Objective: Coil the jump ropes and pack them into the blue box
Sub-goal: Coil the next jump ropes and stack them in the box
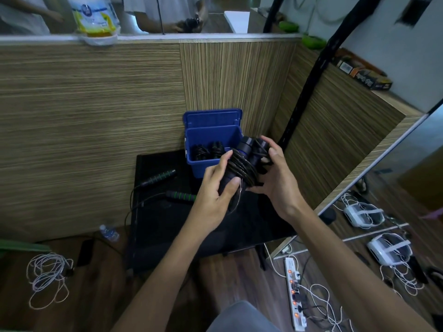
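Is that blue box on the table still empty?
No, the blue box stands open with black coiled jump ropes already lying inside it.

The scene is seen from a single head-worn, wide-angle camera, aimed forward and steeply down — close above the grip, which is framed near the centre. The bench (167, 231) is viewed just below the grip, the floor (79, 305) at the lower edges — no second view is given.
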